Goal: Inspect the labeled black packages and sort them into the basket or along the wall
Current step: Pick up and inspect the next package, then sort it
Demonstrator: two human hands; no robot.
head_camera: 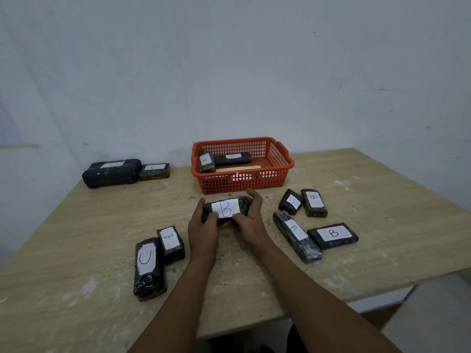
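Note:
Both hands hold one black package labelled B (225, 208) just above the table, in front of the red basket (277, 171). My left hand (202, 229) grips its left end and my right hand (251, 220) grips its right end, fingers curled over the top. The basket holds a package marked A (206, 161) and another black package (232, 158). Along the wall at the far left lie a large black package (110, 172) and a smaller one marked C (154, 171).
On the wooden table (102, 225), a C package (148, 268) and a B package (170, 243) lie at the near left. Several B packages lie at the right, among them a long one (297, 235) and a flat one (332, 235). The table's front edge runs close below.

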